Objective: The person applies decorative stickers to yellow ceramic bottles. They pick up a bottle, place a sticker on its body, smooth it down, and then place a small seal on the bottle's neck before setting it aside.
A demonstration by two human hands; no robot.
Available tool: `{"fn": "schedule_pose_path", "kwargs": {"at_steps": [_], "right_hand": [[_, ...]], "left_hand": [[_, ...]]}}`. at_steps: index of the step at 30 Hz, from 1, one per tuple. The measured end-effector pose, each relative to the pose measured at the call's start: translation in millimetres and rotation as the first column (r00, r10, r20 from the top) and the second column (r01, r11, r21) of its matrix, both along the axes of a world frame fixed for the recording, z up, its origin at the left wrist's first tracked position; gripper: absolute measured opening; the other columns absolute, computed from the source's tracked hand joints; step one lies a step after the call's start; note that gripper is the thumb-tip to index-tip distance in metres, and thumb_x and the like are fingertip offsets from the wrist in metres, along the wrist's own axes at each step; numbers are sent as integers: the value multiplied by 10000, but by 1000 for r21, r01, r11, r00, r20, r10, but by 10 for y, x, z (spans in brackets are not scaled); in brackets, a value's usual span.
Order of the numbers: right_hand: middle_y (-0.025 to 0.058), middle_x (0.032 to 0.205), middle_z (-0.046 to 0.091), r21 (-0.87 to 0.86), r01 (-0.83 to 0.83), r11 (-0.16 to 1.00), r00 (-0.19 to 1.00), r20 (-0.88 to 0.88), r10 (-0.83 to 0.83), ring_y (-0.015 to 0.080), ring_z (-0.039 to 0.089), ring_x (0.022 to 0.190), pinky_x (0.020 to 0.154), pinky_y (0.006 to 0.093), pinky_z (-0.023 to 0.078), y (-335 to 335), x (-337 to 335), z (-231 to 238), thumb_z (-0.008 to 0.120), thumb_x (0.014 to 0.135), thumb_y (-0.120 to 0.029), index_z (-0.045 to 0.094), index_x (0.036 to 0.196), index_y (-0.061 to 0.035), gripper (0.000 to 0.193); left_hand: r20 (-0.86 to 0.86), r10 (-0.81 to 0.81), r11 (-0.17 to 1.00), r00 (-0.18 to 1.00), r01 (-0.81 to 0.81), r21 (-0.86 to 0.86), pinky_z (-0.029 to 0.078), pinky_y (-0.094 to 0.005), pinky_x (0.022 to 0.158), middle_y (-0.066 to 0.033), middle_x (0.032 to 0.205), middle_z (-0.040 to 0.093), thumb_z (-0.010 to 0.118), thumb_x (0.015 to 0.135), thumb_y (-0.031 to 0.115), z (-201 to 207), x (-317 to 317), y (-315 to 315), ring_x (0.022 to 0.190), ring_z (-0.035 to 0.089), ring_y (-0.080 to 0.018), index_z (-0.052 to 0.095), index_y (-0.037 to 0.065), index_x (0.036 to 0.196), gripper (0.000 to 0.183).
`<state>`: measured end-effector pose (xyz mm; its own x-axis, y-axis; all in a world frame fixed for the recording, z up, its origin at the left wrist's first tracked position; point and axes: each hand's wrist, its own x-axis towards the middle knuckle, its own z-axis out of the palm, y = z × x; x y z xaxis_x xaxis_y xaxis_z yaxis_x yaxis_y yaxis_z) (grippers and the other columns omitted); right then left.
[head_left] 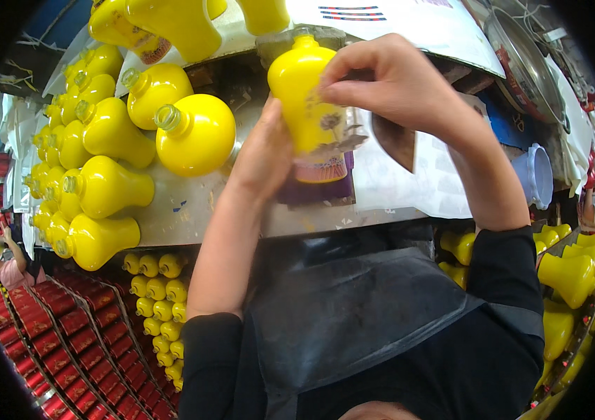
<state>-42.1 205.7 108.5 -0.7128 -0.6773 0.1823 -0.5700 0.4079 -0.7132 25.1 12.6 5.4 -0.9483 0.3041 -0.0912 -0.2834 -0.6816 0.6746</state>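
Neck (pixel 304 40) pointing away, the yellow bottle (pixel 297 105) is sitting between the left hand (pixel 267 150), grip unclear, and the right hand (pixel 385 75), its fingers (pixel 346 92) pressed together.

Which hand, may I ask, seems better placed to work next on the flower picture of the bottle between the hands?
Probably the right hand: its thumb is just above the flower picture, while the left hand is against the left side of the bottle, seemingly steadying it.

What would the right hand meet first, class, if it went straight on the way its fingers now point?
Probably the flower-decorated yellow bottle: the right hand overlaps it in view, though any gap in depth is unclear.
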Motion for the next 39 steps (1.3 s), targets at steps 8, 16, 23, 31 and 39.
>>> {"fn": "schedule_pose_path", "kwargs": {"at_steps": [8,16,23,31,39], "right_hand": [[89,875,715,29,53,998,972,-231,-45,173,709,785,739,265,584,-64,-89,-231,766,905,-95,757,959,-20,93],[167,877,706,-126,233,964,940,-224,-256,328,707,822,755,398,558,-224,-370,-277,756,856,-213,776,950,-67,174],[101,826,645,-207,113,972,856,-477,-201,256,615,684,646,344,515,-68,-239,-406,689,957,-302,790,1083,-156,218],[160,853,644,44,281,959,774,-601,-199,271,671,616,558,338,550,-72,42,-554,727,914,-263,691,1302,-186,398],[166,908,683,160,167,973,811,-584,-43,285,693,712,631,365,570,-22,58,-490,743,925,-284,686,1337,-192,426]], "left_hand": [[-230,210,831,950,-298,-469,371,-438,1192,-183,1586,331,729,909,208,-74,155,140,1457,395,-308,89,34,1628,979],[-295,258,753,920,-383,-535,279,-436,1233,-210,1603,284,739,911,221,-225,174,167,1495,310,-324,52,0,1629,1018],[-738,-7,237,675,-716,-657,220,-492,1237,-273,1633,200,661,968,465,-216,160,10,1527,230,-391,141,23,1639,956],[-646,-301,-115,701,-699,-706,236,-548,1224,-313,1619,191,793,809,302,-54,12,21,1476,245,-504,221,55,1609,1014],[-664,-268,-70,698,-701,-709,232,-560,1223,-313,1632,180,793,799,321,-56,18,8,1484,233,-508,189,6,1605,1056]]}}
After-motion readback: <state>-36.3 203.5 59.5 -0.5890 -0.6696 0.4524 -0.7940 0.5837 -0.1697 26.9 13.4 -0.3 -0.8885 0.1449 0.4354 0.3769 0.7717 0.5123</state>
